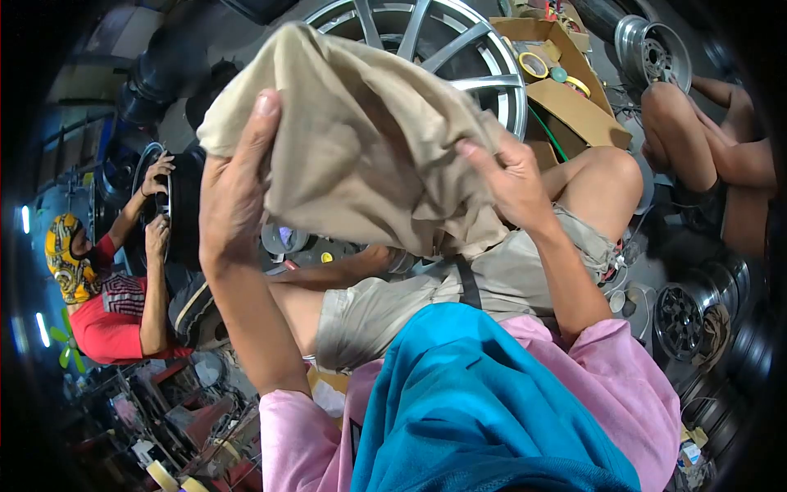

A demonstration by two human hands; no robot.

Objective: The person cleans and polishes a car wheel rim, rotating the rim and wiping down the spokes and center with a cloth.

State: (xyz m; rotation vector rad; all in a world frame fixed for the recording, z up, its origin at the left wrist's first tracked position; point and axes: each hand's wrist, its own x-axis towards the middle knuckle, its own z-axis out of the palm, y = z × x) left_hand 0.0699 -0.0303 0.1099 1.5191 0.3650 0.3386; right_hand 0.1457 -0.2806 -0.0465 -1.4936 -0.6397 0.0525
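Observation:
A beige cloth (352,139) is stretched between my two hands above my lap. My left hand (238,180) grips its left side, the thumb pressed on the near face and the fingers behind. On the right, my right hand (516,180) pinches a bunched part of the cloth, thumb on top. Folds hang down toward my shorts, and the fabric's right part is slightly blurred. Behind the cloth stands a silver spoked wheel rim (447,49), partly covered by it.
A cardboard box (574,107) with tape rolls (533,66) stands beyond my right knee. Another person in a red shirt (115,328) handles a dark rim (176,197) at left. A second person's bare legs (680,131) show at right, near more rims (656,53).

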